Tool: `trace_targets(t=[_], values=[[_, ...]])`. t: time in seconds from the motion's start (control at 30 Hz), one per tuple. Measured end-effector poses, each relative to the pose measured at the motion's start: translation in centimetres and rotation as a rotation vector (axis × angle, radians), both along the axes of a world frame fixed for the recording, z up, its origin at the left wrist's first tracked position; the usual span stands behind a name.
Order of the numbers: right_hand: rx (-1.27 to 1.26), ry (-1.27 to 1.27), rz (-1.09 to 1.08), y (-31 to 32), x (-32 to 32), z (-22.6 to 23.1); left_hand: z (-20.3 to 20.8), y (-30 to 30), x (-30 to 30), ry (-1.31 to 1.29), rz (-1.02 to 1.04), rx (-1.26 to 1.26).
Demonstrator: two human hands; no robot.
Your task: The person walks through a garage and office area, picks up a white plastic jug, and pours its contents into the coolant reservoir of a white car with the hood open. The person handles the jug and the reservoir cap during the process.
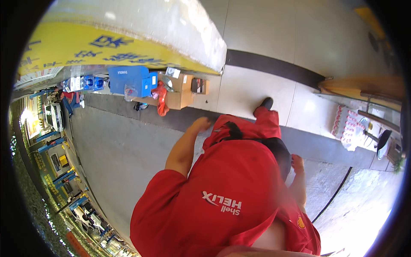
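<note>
My left hand (202,124) hangs in the air to the left of my red trousers (246,125), its fingers loosely curled and nothing showing in them. Low at my right side, my right hand (296,162) is also curled, close to a black pouch (280,153) at my hip. I see no object in it, though part of its fingers is hidden. My red short-sleeved shirt (239,175) fills the lower middle. One black shoe (266,103) stands forward on the pale tiles.
Ahead on the left are a cardboard box (185,92), a red plastic bag (161,98) and a blue case (128,80). A white-and-yellow sign panel (120,47) juts in above them. Wrapped bottles (346,124) stand to the right, beside a wooden-edged counter (364,90). Cars and blue lifts lie far left.
</note>
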State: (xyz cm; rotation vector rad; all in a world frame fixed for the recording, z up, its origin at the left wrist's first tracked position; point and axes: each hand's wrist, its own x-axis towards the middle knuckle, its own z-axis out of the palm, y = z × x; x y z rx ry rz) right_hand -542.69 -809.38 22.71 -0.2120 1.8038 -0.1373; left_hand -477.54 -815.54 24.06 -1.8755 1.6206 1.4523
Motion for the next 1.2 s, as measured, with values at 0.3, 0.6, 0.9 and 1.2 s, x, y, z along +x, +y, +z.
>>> trace_targets(t=[0.3, 0.6, 0.9, 1.2], values=[[-0.660, -0.013, 0.199, -35.0, -2.8, 6.7, 3.4, -9.6, -8.5, 0.087, 0.420, -0.099], [-0.646, -0.317, 0.530, -51.0, 1.0, 7.2, -3.9, -22.5, -14.1, 0.146, 0.009, -0.325], [-0.137, -0.066, 0.020, -46.2, -13.1, -2.4, -8.6, -43.4, -12.6, 0.278, 0.059, 0.096], [-0.219, -0.036, -0.429, -47.9, -6.5, 5.6, 5.0, -83.8, -19.0, 0.137, 0.096, -0.101]])
